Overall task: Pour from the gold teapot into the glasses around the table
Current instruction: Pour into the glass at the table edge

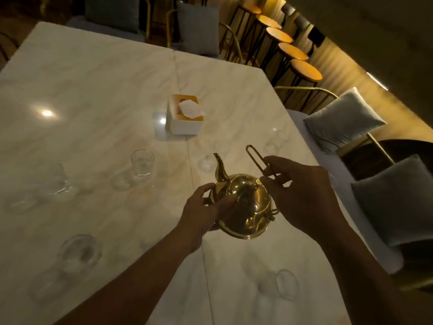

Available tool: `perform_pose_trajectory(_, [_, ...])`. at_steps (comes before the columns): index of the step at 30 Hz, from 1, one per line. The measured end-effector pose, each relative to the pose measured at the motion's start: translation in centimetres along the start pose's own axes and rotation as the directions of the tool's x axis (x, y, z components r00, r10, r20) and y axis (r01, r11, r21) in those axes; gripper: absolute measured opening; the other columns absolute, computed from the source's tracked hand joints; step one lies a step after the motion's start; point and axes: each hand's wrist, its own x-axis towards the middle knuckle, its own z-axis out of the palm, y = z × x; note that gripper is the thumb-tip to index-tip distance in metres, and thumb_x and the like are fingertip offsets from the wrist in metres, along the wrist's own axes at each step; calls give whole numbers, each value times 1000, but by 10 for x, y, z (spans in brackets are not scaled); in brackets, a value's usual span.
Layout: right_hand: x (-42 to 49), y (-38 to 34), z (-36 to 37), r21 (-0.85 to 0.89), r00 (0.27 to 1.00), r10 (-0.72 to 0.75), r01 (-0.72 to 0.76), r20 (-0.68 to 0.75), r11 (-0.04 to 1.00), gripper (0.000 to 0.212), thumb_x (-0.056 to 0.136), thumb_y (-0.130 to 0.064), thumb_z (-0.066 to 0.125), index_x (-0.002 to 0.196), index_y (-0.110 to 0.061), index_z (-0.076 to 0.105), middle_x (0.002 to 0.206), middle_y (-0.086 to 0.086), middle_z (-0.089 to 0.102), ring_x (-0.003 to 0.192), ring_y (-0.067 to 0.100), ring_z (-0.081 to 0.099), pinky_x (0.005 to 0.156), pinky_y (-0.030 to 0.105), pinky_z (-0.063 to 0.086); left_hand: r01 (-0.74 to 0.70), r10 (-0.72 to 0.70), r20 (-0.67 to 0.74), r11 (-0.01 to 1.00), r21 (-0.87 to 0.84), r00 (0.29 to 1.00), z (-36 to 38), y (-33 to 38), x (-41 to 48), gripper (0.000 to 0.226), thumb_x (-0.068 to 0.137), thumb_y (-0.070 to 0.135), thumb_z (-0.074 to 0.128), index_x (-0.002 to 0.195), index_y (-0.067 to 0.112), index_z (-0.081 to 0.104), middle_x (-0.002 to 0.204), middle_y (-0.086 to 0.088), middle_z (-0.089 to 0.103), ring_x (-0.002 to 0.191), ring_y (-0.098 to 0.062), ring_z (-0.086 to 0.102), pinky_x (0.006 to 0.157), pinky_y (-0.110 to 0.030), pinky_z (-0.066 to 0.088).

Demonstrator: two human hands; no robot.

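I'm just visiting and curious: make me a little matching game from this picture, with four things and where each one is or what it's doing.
Things:
1 gold teapot
2 tissue box
3 right hand
4 stools

Descriptions:
A lined up beyond the table
B pinches the looped handle
C shiny, spout pointing away from the person
D white, mid-table

Pairs: 1-C, 2-D, 3-B, 4-A

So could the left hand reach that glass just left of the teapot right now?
Probably yes: only bare table lies between the left hand and the glass. But that hand holds the gold teapot, so it would need to let go first.
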Motion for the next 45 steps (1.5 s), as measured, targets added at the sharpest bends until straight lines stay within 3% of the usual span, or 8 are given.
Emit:
perform_pose_trajectory(9, [-131,61,-80,-62,988,155,-155,5,986,38,88,-20,73,126,-20,68,103,-4,76,81,9,71,75,31,61,13,-35,158,991,136,987,117,-70,-91,79,55,49,85,124,38,49,115,2,60,103,-23,63,67,-34,62])
perform_pose_trajectory(14, [-194,92,-105,-79,977,209,-206,32,975,39,87,-18,73,126,-19,68,105,-2,76,79,9,70,74,37,63,74,-110,205,982,174,973,158,-113,-126,98,53,50,85,140,37,40,127,-1,53,116,-27,57,69,-35,63])
perform_pose_trajectory(17, [-233,113,-112,-85,971,232,-226,61,970,38,88,-17,72,125,-19,68,105,-2,75,75,6,66,74,35,62,100,-138,209,978,183,968,180,-148,-145,79,59,48,89,126,43,47,128,-1,54,117,-27,57,79,-45,62])
perform_pose_trajectory(22, [-276,142,-106,-88,966,239,-231,95,969,37,86,-13,74,122,-17,70,105,-1,76,81,6,67,75,23,54,144,-180,217,974,173,959,199,-192,-166,44,74,39,82,105,54,53,117,3,60,108,-21,60,75,-46,63])
perform_pose_trajectory(28, [-300,158,-90,-85,941,295,-284,167,955,37,92,-22,68,128,-26,64,111,-5,73,89,8,66,78,23,51,225,-258,130,949,222,957,204,-221,-172,76,47,63,88,114,55,53,128,-9,59,113,-31,60,71,-48,63])
perform_pose_trajectory(32, [-301,160,-83,-78,928,301,-291,219,954,40,92,-22,68,131,-25,62,116,-4,72,92,11,69,81,23,51,271,-295,114,944,186,949,204,-234,-175,67,48,61,89,107,54,59,128,-10,62,111,-32,62,68,-45,63])
perform_pose_trajectory(36, [-296,158,-80,-72,928,285,-276,239,958,39,92,-24,68,131,-23,63,114,-2,74,91,14,71,83,26,52,298,-319,115,940,168,941,201,-243,-178,77,52,58,88,122,44,59,127,-10,61,110,-34,62,71,-48,62])
perform_pose_trajectory(45, [-278,155,-78,-93,942,208,-190,264,977,26,90,-26,69,114,-16,73,102,0,77,87,18,72,79,36,59,300,-325,158,939,167,932,195,-243,-182,64,63,58,84,121,40,64,123,-11,64,108,-38,64,76,-54,61])
